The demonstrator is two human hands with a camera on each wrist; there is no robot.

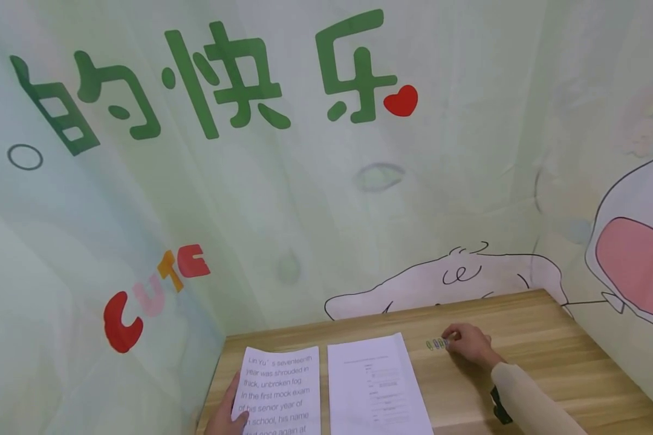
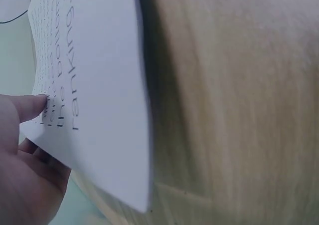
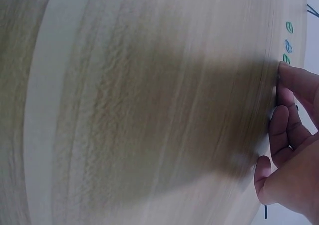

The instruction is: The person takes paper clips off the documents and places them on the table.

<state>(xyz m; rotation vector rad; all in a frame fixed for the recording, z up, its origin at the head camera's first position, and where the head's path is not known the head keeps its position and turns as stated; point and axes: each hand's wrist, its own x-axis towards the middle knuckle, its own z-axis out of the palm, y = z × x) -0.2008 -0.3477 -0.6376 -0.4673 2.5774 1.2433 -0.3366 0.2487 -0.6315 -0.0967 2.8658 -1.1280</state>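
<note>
My left hand [image 2: 35, 155] pinches the lower left edge of a printed sheet of paper [image 1: 280, 386], thumb on the printed face and fingers behind. That sheet is tilted up off the table and carries large English text. Over at the right, my right hand [image 1: 470, 344] reaches down to the tabletop at the right end of a short row of colored paper clips [image 1: 435, 344]. In the right wrist view its bent fingertips are beside a green paper clip [image 3: 286, 59]; whether they pinch a clip is hidden.
A second printed sheet [image 1: 378, 386] with small text lies on the wooden table [image 1: 468, 399], between the held sheet and the clips. Behind and beside the table hangs a pale green printed backdrop [image 1: 305, 211]. A dark band [image 1: 500, 406] is around the right wrist.
</note>
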